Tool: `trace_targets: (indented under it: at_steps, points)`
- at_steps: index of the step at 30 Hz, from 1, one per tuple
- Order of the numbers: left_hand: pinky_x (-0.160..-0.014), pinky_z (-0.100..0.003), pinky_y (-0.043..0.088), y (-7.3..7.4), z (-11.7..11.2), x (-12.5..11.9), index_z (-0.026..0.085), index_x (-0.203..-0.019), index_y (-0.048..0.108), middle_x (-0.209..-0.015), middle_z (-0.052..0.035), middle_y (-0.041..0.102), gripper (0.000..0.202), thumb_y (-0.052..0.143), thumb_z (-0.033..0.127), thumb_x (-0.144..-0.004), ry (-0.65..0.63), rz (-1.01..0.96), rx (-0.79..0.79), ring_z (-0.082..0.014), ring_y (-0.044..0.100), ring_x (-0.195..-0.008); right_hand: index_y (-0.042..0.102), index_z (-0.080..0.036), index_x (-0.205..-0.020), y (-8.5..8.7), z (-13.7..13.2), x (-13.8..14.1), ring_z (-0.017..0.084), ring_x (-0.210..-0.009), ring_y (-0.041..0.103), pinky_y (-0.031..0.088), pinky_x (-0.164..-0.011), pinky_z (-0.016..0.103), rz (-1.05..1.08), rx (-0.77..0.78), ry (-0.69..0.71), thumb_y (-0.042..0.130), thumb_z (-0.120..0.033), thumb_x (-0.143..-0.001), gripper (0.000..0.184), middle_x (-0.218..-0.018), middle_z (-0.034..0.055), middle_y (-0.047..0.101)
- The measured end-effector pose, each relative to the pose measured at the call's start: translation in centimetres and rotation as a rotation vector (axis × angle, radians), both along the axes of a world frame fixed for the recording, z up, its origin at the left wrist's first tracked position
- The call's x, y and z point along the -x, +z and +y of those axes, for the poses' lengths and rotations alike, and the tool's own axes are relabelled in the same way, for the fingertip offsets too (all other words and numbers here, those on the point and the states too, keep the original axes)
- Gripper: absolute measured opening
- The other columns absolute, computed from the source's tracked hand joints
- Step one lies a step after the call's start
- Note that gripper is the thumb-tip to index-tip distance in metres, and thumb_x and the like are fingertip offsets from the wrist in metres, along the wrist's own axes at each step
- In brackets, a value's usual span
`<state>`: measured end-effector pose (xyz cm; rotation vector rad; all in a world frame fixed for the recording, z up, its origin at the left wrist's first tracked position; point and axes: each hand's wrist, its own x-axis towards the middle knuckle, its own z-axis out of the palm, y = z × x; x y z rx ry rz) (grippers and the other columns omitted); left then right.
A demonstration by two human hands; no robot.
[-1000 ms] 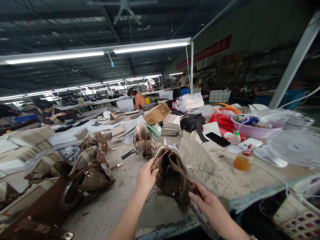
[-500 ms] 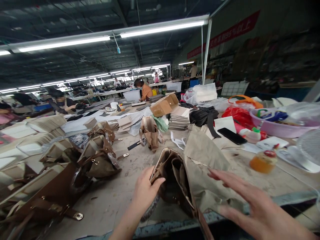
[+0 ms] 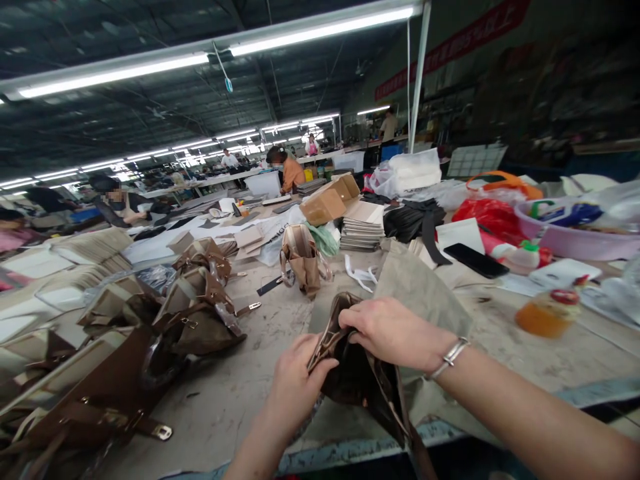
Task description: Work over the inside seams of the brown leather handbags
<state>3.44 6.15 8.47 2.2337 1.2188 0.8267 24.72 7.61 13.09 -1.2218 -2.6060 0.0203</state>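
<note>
A brown handbag (image 3: 350, 387) stands at the table's front edge with its mouth gaping towards me and its dark inside showing. My left hand (image 3: 299, 377) grips the bag's left rim, thumb inside and fingers outside. Across the opening reaches my right hand (image 3: 383, 330), its fingers closed at the far left part of the rim and lining; the fingertips are partly hidden inside. A bracelet (image 3: 453, 357) circles my right wrist. Under and beyond the bag lies a sheet of grey-beige cloth (image 3: 425, 283).
Several brown bags (image 3: 200, 320) crowd the left side. Another small bag (image 3: 303, 263) stands ahead, near a cardboard box (image 3: 330, 200) and stacked boards (image 3: 363, 225). To the right are a black phone (image 3: 475, 260), a jar of orange stuff (image 3: 547, 313) and a lilac basin (image 3: 565, 233). Co-workers sit farther off.
My right hand has come from the right, where it was spread in the air, to the bag's opening and closed there. My left hand keeps its hold on the rim.
</note>
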Motion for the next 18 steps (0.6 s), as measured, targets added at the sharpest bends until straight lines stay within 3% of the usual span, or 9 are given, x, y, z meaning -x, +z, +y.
trace_targets:
  at_steps: [4,8,12,15,18]
  points:
    - [-0.084,-0.029,0.045,0.5,-1.0,0.8,0.028,-0.11,0.058,-0.105,0.0004,0.063,0.035,0.065,0.015,-0.079,-0.075,0.053,0.049,-0.0196,0.057,-0.096,0.052,-0.021,-0.083,0.7,-2.4,-0.2,0.014,-0.069,0.058,0.03,-0.057,0.027,0.013,0.081,0.047,0.048,-0.016,-0.086,0.007,-0.076,-0.0013,0.063]
    - [-0.084,-0.032,0.048,-0.9,-1.3,0.6,0.026,-0.121,0.046,-0.107,-0.0025,0.062,0.057,0.073,0.015,-0.072,0.01,-0.039,0.081,-0.0216,0.059,-0.096,0.052,-0.022,-0.085,0.2,-3.2,-0.5,0.014,-0.068,0.057,0.029,-0.057,0.026,0.053,0.144,-0.018,0.055,-0.023,-0.083,0.004,-0.076,-0.0021,0.063]
    - [-0.094,-0.041,0.046,-2.1,-1.1,-0.1,0.022,-0.111,0.049,-0.119,-0.0089,0.055,0.041,0.071,0.022,-0.076,-0.014,-0.156,-0.123,-0.0265,0.05,-0.114,0.052,-0.022,-0.09,-0.7,-2.7,-0.7,0.013,-0.073,0.057,0.031,-0.06,0.025,0.133,0.156,-0.009,0.056,-0.024,-0.085,0.007,-0.082,-0.0018,0.063]
    - [-0.096,-0.04,0.046,-1.7,-1.0,-0.2,0.021,-0.105,0.053,-0.118,-0.0096,0.055,0.03,0.067,0.019,-0.079,-0.06,-0.164,-0.292,-0.0257,0.047,-0.117,0.053,-0.022,-0.089,-0.8,-2.8,-0.9,0.011,-0.073,0.055,0.032,-0.06,0.024,0.165,0.159,0.055,0.052,-0.018,-0.087,0.005,-0.081,-0.0028,0.061]
    - [-0.095,-0.037,0.048,-1.2,-1.2,-0.1,0.02,-0.1,0.056,-0.119,-0.01,0.054,0.021,0.063,0.013,-0.081,-0.114,-0.171,-0.35,-0.0236,0.05,-0.113,0.057,-0.022,-0.087,-0.8,-3.1,-1.3,0.01,-0.071,0.053,0.032,-0.06,0.024,0.188,0.168,0.076,0.049,-0.015,-0.089,0.011,-0.079,-0.0027,0.059]
